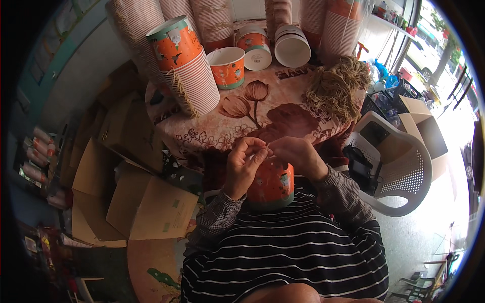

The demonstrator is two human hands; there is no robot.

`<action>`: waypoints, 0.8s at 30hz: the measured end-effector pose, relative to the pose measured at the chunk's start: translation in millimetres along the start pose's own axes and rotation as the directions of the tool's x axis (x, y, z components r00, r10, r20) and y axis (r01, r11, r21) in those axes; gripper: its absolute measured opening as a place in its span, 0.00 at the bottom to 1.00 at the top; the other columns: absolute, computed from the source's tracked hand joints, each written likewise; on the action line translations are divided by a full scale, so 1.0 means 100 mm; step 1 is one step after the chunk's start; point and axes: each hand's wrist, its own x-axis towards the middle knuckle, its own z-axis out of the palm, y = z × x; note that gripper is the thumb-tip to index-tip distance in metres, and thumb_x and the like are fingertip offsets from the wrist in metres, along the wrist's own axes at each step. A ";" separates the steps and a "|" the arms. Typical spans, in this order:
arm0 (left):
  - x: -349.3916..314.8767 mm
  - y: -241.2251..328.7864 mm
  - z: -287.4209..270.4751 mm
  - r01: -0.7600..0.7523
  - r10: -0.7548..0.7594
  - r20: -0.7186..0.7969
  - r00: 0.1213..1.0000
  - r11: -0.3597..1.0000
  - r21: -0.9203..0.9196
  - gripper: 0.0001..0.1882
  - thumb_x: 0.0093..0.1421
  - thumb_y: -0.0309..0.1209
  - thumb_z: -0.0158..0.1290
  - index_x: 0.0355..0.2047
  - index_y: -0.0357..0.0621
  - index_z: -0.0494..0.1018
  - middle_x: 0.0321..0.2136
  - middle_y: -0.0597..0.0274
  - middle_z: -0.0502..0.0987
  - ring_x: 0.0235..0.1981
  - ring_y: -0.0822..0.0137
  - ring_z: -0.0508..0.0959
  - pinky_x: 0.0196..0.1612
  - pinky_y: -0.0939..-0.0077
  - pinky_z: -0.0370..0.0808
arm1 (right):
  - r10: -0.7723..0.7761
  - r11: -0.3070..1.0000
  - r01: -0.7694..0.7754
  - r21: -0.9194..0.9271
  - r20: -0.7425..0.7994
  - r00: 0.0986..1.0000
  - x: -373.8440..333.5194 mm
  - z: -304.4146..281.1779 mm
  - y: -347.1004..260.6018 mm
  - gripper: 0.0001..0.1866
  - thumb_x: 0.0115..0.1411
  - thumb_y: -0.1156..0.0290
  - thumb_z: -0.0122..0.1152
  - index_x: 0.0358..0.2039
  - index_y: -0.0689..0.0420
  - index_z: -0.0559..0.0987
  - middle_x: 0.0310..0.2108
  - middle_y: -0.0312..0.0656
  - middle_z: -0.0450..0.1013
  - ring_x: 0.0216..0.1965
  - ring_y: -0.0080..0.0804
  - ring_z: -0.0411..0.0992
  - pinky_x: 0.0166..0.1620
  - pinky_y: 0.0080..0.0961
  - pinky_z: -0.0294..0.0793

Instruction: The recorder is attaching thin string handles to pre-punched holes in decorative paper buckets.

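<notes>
Open box [151, 207] far left, cup stack [194, 86] on the surface [227, 132]. Left hand [242, 166]: thumb and finger pressed together, can't tell if on anything. Orange cup [273, 188] at the lap, under both hands. Right hand [299, 155] beside it; can't make out its grip. Twine [336, 90], then chair [406, 169].

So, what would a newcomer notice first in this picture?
The orange bucket over the lap, with the left hand and right hand close together at its top. Then a tall stack of buckets on the table's left side, and the tangled cord on its right.
</notes>
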 end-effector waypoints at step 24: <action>-0.08 -0.07 -0.02 -0.059 0.067 -0.063 0.996 0.990 0.128 0.05 0.61 0.23 0.54 0.38 0.38 0.72 0.33 0.68 0.76 0.35 0.81 0.73 0.41 0.88 0.69 | -0.366 0.849 0.285 -0.444 -0.105 0.925 -0.03 0.12 0.05 0.04 0.56 0.76 0.62 0.33 0.60 0.78 0.28 0.38 0.76 0.26 0.25 0.75 0.28 0.20 0.73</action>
